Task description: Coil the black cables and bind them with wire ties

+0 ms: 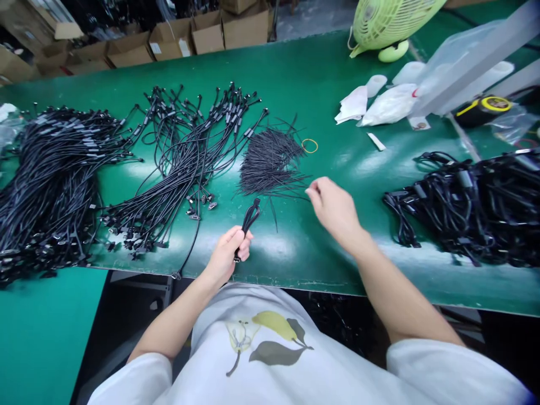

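My left hand (230,251) is closed round a folded black cable (250,216), whose looped end sticks up above my fingers near the table's front edge. My right hand (333,205) reaches forward over the green table (304,73), fingertips pinched together beside a heap of thin black twist ties (270,160). I cannot make out whether a tie is between those fingers. A fanned spread of loose black cables (185,146) with small connectors lies left of the ties.
A thick mass of black cables (50,180) fills the left end, and a pile of coiled cables (472,205) the right. Far right: a green fan (390,22), white plastic bags (392,104), a tape measure (485,107), a yellow rubber band (309,145). Cardboard boxes (169,39) stand behind.
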Motion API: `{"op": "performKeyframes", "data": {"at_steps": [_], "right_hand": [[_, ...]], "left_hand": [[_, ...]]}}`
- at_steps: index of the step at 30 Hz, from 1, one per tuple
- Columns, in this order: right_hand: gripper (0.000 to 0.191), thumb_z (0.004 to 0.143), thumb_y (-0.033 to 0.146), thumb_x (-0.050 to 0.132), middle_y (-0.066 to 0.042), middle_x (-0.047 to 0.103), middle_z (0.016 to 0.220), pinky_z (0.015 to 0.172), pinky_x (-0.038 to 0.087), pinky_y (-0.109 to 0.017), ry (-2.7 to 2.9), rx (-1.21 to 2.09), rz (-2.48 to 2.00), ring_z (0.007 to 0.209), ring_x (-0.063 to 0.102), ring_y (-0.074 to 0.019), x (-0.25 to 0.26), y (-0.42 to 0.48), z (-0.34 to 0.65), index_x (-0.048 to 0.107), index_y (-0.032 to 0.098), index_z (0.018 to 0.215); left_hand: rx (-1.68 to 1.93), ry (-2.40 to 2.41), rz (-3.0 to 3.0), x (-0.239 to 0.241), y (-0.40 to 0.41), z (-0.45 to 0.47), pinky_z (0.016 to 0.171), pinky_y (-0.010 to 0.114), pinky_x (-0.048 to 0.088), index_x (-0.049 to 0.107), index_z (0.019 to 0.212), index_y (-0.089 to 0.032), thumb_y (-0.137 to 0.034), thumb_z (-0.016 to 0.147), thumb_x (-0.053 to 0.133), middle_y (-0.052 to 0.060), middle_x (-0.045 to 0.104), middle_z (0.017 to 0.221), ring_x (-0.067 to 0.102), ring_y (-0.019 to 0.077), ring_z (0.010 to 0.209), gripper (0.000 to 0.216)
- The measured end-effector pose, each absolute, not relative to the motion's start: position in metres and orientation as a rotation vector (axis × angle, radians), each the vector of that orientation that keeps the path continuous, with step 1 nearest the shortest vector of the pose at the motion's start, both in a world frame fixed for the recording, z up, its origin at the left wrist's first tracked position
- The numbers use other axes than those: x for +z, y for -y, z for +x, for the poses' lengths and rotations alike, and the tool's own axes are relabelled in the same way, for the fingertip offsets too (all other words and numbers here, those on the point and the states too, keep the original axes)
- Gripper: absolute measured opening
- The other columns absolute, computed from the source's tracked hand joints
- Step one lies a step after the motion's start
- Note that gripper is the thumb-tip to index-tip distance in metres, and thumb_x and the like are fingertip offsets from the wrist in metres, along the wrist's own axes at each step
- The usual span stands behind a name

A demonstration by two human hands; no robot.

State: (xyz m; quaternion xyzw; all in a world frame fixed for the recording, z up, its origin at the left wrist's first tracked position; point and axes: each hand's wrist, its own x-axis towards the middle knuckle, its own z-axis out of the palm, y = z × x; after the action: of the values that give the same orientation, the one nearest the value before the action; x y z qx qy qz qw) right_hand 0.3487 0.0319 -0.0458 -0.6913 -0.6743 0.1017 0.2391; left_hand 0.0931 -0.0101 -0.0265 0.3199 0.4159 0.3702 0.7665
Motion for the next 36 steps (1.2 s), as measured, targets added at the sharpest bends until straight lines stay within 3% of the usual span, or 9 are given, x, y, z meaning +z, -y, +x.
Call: {"op": "performKeyframes", "data": {"at_steps": [4,6,8,12,16,24,28,32,36], "right_hand": [[0.017,0.093,0.03,0.046,0.0,0.061,0.073,0.06,0.042,-0.025,1.778,0.93,-1.443,0.063,0.054,-0.0137,-0.046,0.013,0.284,0.057,0.018,0.092],[0.018,0.094,0.026,0.044,0.001,0.061,0.072,0.059,0.042,-0.023,1.805,0.982,-1.338,0.061,0.054,-0.0118,-0.049,0.027,0.259,0.059,0.017,0.093],[0.018,0.094,0.023,0.044,-0.002,0.062,0.076,0.061,0.042,-0.023,1.94,0.733,-1.319,0.065,0.055,-0.0121,-0.05,0.035,0.246,0.061,0.016,0.091],[0.023,0.093,0.013,0.042,-0.006,0.06,0.074,0.064,0.037,-0.03,2.396,-0.155,-1.1,0.069,0.052,-0.0161,-0.039,0.034,0.244,0.063,0.013,0.084],[0.025,0.092,0.008,0.039,-0.014,0.061,0.107,0.076,0.037,-0.035,2.708,-0.575,-0.643,0.093,0.052,-0.0202,-0.02,0.024,0.248,0.063,0.009,0.098],[0.023,0.093,0.012,0.037,-0.007,0.059,0.084,0.065,0.031,-0.033,2.936,-0.936,-0.25,0.07,0.05,-0.0175,0.003,0.021,0.243,0.06,0.012,0.097],[0.026,0.089,0.009,0.037,-0.004,0.051,0.068,0.056,0.021,-0.033,3.004,-1.04,-0.107,0.059,0.043,-0.0168,0.008,0.024,0.241,0.06,0.015,0.079],[0.027,0.086,0.007,0.038,-0.005,0.053,0.066,0.055,0.019,-0.032,3.077,-1.065,-0.148,0.056,0.043,-0.0166,0.007,0.025,0.241,0.061,0.014,0.076],[0.023,0.084,0.007,0.042,-0.008,0.06,0.066,0.053,0.02,-0.032,3.184,-0.617,-0.521,0.055,0.048,-0.016,0.0,0.013,0.24,0.063,0.011,0.075]], "left_hand": [[0.794,-0.85,0.687,-0.03,0.019,0.098,0.045,0.02,0.027,0.053,0.109,-0.016,-0.045,0.08,0.067,-0.008,0.04,0.059,0.032,0.0057,0.046,0.043],[0.819,-0.858,0.756,-0.036,0.024,0.097,0.047,0.02,0.029,0.051,0.118,-0.016,-0.044,0.084,0.062,-0.007,0.039,0.06,0.033,0.0064,0.048,0.046],[0.85,-0.921,0.918,-0.043,0.027,0.095,0.05,0.022,0.032,0.054,0.12,-0.014,-0.043,0.088,0.055,-0.006,0.042,0.062,0.035,0.0072,0.05,0.043],[0.865,-1.155,1.317,-0.054,0.028,0.085,0.055,0.024,0.035,0.055,0.128,-0.014,-0.038,0.092,0.047,-0.004,0.047,0.062,0.04,0.0094,0.053,0.044],[0.693,-1.146,1.448,-0.052,0.024,0.074,0.053,0.023,0.034,0.063,0.112,-0.013,-0.034,0.09,0.045,-0.005,0.045,0.054,0.04,0.0096,0.05,0.035],[0.528,-0.888,0.954,-0.041,0.028,0.063,0.043,0.019,0.027,0.052,0.069,-0.016,-0.045,0.069,0.067,-0.007,0.04,0.049,0.034,0.0059,0.043,0.032],[0.488,-0.838,0.841,-0.042,0.03,0.066,0.042,0.018,0.025,0.052,0.07,-0.015,-0.041,0.064,0.072,-0.006,0.042,0.056,0.033,0.005,0.046,0.033],[0.495,-0.884,0.914,-0.042,0.034,0.071,0.044,0.02,0.027,0.056,0.076,-0.015,-0.039,0.072,0.067,-0.007,0.039,0.054,0.034,0.0066,0.046,0.026],[0.605,-1.06,1.11,-0.039,0.037,0.077,0.068,0.026,0.043,0.062,0.108,-0.017,-0.024,0.079,0.056,-0.002,0.059,0.071,0.053,0.012,0.066,0.031]]}}
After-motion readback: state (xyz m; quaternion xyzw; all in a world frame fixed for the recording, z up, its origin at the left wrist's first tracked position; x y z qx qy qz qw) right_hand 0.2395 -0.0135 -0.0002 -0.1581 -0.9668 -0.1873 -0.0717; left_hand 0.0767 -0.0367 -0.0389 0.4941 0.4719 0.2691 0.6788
